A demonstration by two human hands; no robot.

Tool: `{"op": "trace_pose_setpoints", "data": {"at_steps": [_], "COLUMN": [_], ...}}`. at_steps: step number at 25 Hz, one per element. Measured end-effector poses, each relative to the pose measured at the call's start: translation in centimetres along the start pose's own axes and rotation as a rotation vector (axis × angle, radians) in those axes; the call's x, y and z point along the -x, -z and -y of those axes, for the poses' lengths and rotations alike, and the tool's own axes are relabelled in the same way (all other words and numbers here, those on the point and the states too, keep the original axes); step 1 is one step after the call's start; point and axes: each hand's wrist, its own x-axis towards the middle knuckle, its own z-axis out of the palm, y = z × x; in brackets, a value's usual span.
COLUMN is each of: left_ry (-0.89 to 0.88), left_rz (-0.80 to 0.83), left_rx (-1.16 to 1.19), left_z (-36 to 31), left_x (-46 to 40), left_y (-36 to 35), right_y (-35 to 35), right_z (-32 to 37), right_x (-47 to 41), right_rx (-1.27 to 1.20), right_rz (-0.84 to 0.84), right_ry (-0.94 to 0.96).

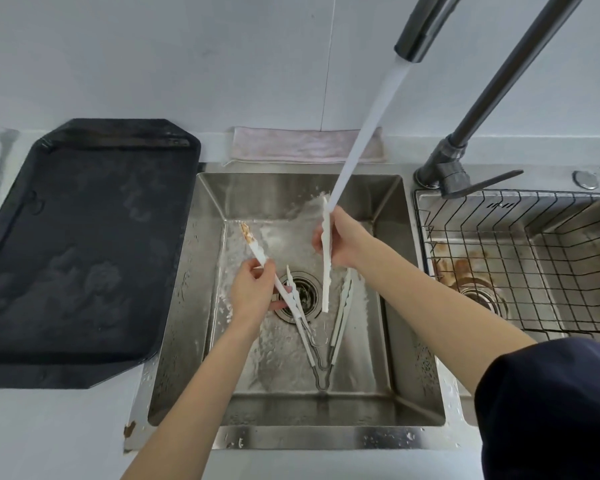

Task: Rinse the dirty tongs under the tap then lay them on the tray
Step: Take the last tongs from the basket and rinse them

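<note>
Water (364,133) runs from the dark tap (418,36) into the steel sink (390,271). My right hand (347,242) grips a white serrated tong arm (325,289), holding it upright with its top end in the stream. My left hand (253,292) grips a second white tong arm (257,249), tilted up to the left, with brown dirt on its tip. Whether the two arms are joined I cannot tell. Another pair of white tongs (340,323) lies spread in a V on the sink floor by the drain. The black tray (84,254), wet, sits on the counter left of the sink.
A folded pale cloth (302,143) lies behind the sink against the wall. The tap's lever (489,180) points right. A black wire basket (520,237) sits in the stained right basin. Water drops cover the sink's rim.
</note>
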Motion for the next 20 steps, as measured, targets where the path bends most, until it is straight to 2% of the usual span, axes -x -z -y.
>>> {"op": "trace_pose_setpoints", "data": {"at_steps": [8,12,16,20], "left_ry": [0.048,0.193,0.303,0.372], "left_rz": [0.109,0.258,0.392,0.426], "left_rx": [-0.013,0.053,0.138,0.138], "left_z": [0.3,0.4,0.0,-0.2], "left_x": [0.1,-0.4,-1.1,-1.4], "left_y": [-1.9,-3.6,-5.5,-7.0], "right_y": [1.9,2.9,3.6,4.4], "right_z": [-1.7,-1.7,-0.1,0.1], "right_x": [2.1,3.9,4.8,4.7], "right_rx": [0.032,0.084,0.252,0.434], "right_rz": [0.024,-0.016,-0.074,-0.068], "right_ry": [0.051,0.109,0.224,0.300]}}
